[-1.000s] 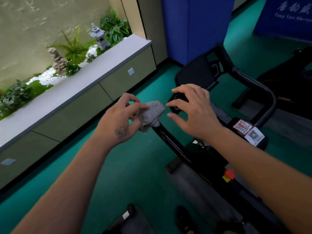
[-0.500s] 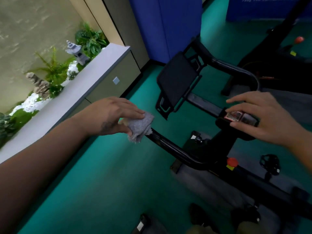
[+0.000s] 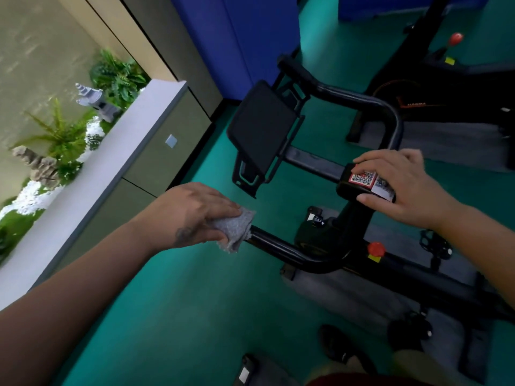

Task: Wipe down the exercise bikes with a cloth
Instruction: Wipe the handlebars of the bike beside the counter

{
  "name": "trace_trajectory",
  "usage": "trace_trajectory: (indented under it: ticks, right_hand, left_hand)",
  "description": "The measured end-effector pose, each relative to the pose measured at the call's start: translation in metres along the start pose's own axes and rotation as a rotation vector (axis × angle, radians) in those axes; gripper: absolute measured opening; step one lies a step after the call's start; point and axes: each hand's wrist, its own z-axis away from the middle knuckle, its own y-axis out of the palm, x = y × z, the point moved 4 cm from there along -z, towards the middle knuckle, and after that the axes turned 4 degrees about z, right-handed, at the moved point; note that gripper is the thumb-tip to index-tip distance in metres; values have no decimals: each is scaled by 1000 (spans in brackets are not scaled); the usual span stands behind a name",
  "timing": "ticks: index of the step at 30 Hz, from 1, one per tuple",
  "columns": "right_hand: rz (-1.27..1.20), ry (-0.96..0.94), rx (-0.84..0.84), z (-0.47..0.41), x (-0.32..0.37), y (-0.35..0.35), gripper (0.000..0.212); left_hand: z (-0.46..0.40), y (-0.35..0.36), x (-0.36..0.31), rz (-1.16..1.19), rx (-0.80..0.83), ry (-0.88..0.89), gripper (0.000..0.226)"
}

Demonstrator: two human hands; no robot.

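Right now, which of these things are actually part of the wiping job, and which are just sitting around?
Part of the job:
- grey cloth, gripped by the left hand on the end of the bike's handlebar
- right hand, resting on the handlebar's centre block with QR stickers

Just there:
- stone pagoda ornament among the plants
- grey cabinet
- second bike behind

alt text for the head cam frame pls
A person's left hand grips a grey fuzzy cloth around the black tubular handlebar of an exercise bike, while the right hand rests on the bike's black centre block with QR stickers.
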Motion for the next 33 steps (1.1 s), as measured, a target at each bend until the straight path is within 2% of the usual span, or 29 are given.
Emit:
trace_trajectory:
  ticks: [12, 17, 21, 28, 33]
  right_hand:
    - [-13, -4, -108, 1, -2, 6, 49]
    - [-44, -8, -133, 1, -3, 8, 48]
    - [-55, -5, -131, 1, -4, 7, 47]
    - [-70, -17, -151, 2, -3, 8, 47]
    - [-77, -26, -157, 2, -4, 7, 47]
  left_hand:
    - [-17, 26, -30, -38, -38, 24, 51]
    - [-18, 32, -40, 82, -180, 28, 54]
    - [-42, 55, -72, 134, -186, 29, 54]
    - [-44, 73, -102, 173, -276, -80, 51]
    - [-75, 87, -141, 188, -259, -123, 45]
